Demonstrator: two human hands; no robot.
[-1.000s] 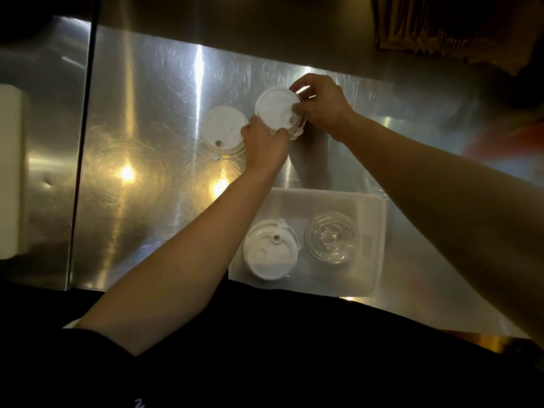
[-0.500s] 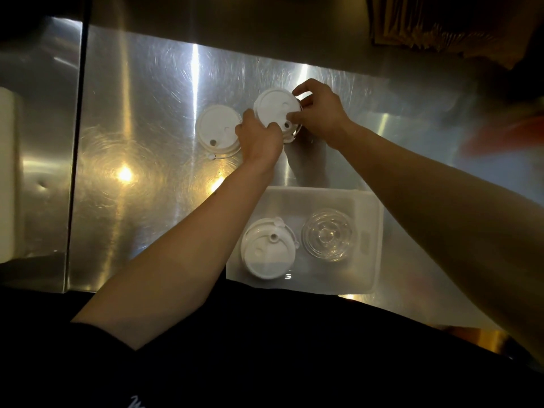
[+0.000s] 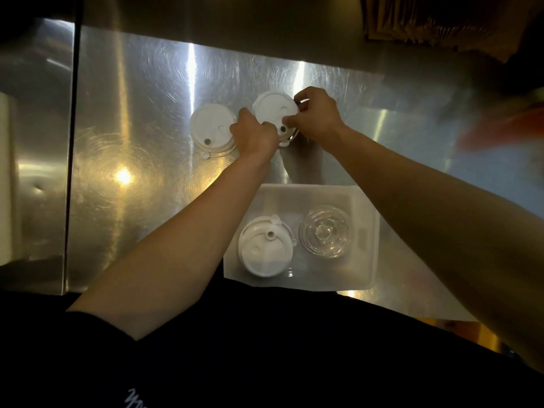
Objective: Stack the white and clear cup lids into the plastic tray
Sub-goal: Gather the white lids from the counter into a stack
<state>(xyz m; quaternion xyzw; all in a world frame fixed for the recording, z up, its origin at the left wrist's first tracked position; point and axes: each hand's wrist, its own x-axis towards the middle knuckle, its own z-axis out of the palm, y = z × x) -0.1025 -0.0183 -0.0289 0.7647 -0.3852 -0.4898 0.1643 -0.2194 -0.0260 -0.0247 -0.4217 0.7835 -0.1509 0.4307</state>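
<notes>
Gripping now: both hands pinch one white lid on the steel counter, the left hand closed on its near-left rim, the right hand closed on its right rim.
Lid makeup: a clear rim shows under the held lid's near edge, so it may be more than one piece; I cannot tell how many.
Second white lid: lies flat just left of the left hand, nearly touching the knuckles.
Tray: the plastic tray sits near the body, holding a white stack on its left and a clear stack on its right.
Slip risk: a thin-rim pinch may let a lower piece drop off on lifting.
Knock risk: the left wrist drawing back could nudge the neighbouring lid.
Snag risk: the tray's far wall lies across the path; a low carry could catch it.
Open room: bare counter between lids and tray, and wide to the left.
Edges: the tray's near side seems to overhang the counter's front edge, so a hard press could tip it.
</notes>
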